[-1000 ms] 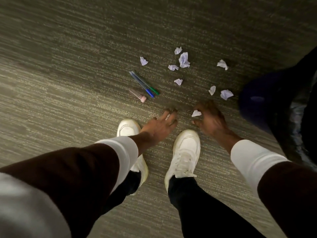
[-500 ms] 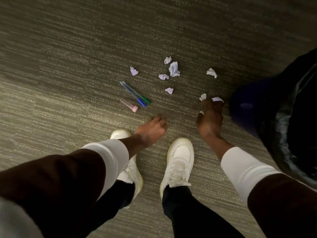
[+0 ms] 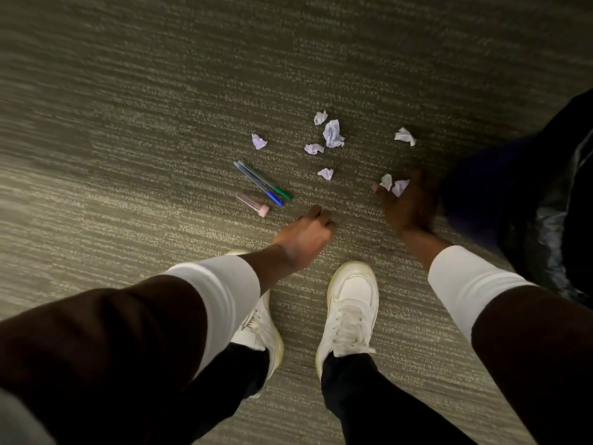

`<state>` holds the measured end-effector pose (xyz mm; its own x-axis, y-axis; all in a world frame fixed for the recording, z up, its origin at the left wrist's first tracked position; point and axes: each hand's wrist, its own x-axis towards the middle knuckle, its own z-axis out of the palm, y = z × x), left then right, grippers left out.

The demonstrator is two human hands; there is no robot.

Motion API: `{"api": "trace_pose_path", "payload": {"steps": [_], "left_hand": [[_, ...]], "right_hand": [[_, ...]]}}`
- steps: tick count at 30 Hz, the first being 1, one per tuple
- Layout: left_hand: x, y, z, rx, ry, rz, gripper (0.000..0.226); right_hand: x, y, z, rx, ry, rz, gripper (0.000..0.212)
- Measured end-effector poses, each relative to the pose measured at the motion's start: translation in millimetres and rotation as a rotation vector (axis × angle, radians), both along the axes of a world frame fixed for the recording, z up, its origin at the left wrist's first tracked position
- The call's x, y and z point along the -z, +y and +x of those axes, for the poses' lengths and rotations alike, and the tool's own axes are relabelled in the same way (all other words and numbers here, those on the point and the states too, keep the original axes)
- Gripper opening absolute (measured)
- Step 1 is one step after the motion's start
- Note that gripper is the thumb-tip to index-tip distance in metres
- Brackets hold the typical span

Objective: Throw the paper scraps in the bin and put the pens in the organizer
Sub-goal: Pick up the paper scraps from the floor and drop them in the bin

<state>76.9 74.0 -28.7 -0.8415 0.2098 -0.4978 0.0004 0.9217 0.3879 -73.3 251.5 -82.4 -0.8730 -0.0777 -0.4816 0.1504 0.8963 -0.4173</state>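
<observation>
Several crumpled white paper scraps lie on the carpet: one at the left, a cluster further out, one in the middle and one at the right. My right hand curls its fingers around a scrap, with another scrap at its fingertips. My left hand is a closed fist just above the carpet; nothing shows in it. A blue pen and a green pen lie side by side left of that hand, with a pink-capped clear pen beside them.
A dark bin with a black plastic liner stands at the right, close to my right hand. My two white shoes stand on the striped grey carpet below the hands. No organizer is in view.
My right hand took the scrap near my shoe and moved outward and right to the two scraps by the bin. My left hand closed into a fist.
</observation>
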Motion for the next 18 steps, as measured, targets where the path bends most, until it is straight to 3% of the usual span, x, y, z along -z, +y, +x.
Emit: {"api": "trace_pose_path", "payload": {"steps": [4, 7, 12, 18], "left_hand": [[-1, -1, 1, 0.008, 0.014, 0.021, 0.041], [-7, -4, 1, 0.018, 0.017, 0.019, 0.042], [-38, -7, -1, -0.065, 0.002, 0.04, 0.041], [-101, -3, -20, -0.268, 0.026, 0.066, 0.037]], "right_hand": [[-5, -9, -5, -0.128, 0.086, -0.03, 0.024], [-7, -9, 1, -0.239, 0.131, -0.015, 0.005], [-37, -3, 16, -0.063, 0.025, 0.008, 0.008], [-137, 6, 44, -0.075, 0.082, -0.051, 0.019]]}}
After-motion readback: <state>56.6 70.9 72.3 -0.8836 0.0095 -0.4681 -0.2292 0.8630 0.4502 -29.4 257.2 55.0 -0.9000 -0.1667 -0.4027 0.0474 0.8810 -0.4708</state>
